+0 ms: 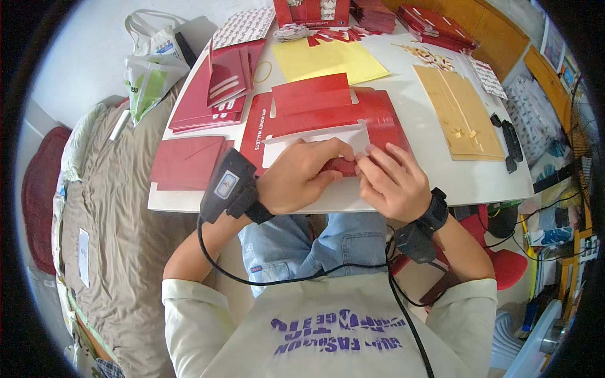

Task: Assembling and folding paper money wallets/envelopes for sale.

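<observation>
My left hand [302, 176] and my right hand [394, 183] meet over the near edge of a white table [466, 179]. Both pinch a small red paper piece [341, 166], folded or flattened between the fingertips. It lies on a large unfolded red card sheet [328, 116] with a white strip showing. Each wrist wears a black device strapped on, with a black cable running down to my chest.
Stacks of red envelopes [189, 160] and red card [214, 94] lie at the left. A yellow sheet [328, 60] sits behind, tan sheets [460, 113] at the right, more red packs [435, 25] at the far edge. A bed [107, 208] is left.
</observation>
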Available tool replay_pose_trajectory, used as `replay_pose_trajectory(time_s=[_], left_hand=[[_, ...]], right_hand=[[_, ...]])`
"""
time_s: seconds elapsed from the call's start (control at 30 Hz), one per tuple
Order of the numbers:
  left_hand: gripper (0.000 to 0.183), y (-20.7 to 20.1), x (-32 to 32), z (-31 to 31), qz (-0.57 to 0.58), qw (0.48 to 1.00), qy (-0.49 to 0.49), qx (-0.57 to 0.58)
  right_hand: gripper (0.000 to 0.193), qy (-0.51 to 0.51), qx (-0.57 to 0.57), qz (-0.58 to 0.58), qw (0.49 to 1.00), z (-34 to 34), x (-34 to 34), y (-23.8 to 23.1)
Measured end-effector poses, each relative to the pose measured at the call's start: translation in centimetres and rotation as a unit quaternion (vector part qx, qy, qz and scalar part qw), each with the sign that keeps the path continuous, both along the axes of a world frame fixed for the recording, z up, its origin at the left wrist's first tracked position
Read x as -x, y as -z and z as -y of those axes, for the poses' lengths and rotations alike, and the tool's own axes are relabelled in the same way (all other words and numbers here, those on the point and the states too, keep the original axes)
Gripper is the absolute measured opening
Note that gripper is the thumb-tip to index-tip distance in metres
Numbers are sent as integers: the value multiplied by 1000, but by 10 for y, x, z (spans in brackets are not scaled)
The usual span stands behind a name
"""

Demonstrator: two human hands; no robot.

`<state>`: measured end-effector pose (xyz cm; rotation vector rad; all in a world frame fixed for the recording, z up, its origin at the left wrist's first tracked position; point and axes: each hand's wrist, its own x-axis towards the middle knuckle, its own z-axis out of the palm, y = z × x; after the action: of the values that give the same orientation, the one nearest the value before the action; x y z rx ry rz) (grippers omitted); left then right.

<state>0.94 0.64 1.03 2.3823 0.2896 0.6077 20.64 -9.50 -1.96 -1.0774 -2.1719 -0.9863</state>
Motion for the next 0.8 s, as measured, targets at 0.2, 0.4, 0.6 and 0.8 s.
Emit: replay_pose_trajectory(time_s=[0.2, 0.4, 0.6, 0.8], left_hand=[[12, 2, -1, -2, -3, 1000, 0, -9], [17, 4, 0, 7, 41, 966, -35, -251], [25, 8, 10, 13, 54, 858, -91, -502], [29, 18, 9, 9, 53, 848, -67, -523]], right_hand=[[10, -2, 20, 30, 999, 0, -5, -3], [9, -9, 37, 22, 999, -2, -7, 1], [9, -1, 38, 12, 999, -2, -10, 0], [10, -4, 55, 14, 998, -3, -9, -1]])
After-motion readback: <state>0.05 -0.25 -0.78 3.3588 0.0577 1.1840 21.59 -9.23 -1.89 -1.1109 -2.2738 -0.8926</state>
